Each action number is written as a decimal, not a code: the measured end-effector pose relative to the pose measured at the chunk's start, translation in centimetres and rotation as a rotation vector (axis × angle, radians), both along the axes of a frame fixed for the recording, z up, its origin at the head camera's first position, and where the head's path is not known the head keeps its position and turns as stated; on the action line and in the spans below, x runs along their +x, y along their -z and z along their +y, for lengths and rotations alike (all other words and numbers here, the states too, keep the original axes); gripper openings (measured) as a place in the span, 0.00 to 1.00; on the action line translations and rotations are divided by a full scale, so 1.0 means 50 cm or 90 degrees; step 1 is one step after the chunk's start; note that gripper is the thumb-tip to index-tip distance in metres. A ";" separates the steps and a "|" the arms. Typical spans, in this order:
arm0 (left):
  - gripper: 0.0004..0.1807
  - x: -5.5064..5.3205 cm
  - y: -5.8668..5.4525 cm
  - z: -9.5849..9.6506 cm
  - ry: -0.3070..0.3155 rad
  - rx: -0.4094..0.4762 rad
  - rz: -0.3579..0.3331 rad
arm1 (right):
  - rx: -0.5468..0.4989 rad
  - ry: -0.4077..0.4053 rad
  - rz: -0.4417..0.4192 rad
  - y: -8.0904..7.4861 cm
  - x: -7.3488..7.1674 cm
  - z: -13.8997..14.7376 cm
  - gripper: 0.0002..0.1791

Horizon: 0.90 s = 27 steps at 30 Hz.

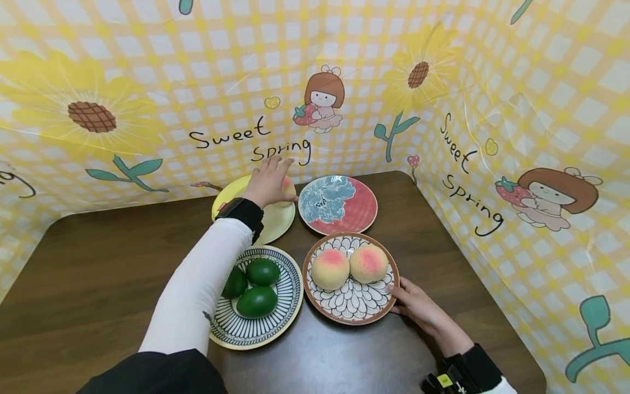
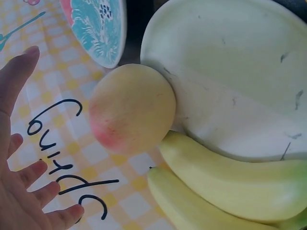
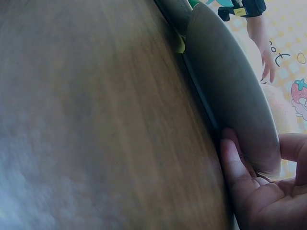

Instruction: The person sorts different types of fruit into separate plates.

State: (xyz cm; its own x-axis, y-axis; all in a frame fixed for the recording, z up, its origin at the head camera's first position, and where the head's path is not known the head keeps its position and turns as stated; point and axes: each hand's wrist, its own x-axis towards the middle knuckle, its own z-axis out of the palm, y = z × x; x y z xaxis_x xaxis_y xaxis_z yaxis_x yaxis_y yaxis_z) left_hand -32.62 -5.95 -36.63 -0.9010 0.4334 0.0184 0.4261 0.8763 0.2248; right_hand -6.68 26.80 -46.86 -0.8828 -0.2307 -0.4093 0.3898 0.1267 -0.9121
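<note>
Plainly spread and holding nothing, the left hand (image 1: 268, 181) is just beside a peach (image 2: 132, 108) at the edge of the yellow plate (image 1: 280, 225), with bananas (image 2: 240, 184) next to it. The step looks like reaching for or releasing that peach; I cannot tell which. A grasp would call for curling fingers round it. The right hand (image 1: 418, 307) pinches the brown-rimmed plate (image 1: 351, 309), two more peaches (image 1: 330, 270) lying just past its fingertips.

the left hand (image 1: 267, 183) is bare, with a thick black wristband (image 1: 242, 212) at its wrist; the left sleeve (image 1: 189, 282) is white, bears a small dark mark (image 1: 206, 316) and meets black cloth (image 1: 157, 376) nearer. the bare right hand (image 1: 415, 306) has a black strap (image 1: 476, 368), a yellow label (image 1: 444, 380) and a white right sleeve (image 1: 502, 386).
</note>
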 end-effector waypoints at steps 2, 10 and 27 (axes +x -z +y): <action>0.57 -0.004 0.003 0.002 -0.002 0.000 0.001 | 0.003 0.002 -0.001 -0.001 -0.001 0.001 0.37; 0.59 -0.018 0.017 0.003 -0.019 0.000 -0.009 | -0.002 0.003 0.000 0.000 -0.002 0.002 0.36; 0.58 -0.043 0.064 0.013 -0.043 0.012 -0.028 | -0.005 0.017 -0.002 0.010 -0.005 0.006 0.37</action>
State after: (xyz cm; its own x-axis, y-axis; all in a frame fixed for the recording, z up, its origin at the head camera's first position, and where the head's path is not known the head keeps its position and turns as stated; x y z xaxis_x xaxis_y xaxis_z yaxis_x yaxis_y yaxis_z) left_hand -34.75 -5.31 -39.85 -0.9285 0.3711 -0.0146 0.3550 0.8984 0.2587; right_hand -6.90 27.11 -47.36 -0.8872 -0.2105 -0.4106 0.3962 0.1085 -0.9117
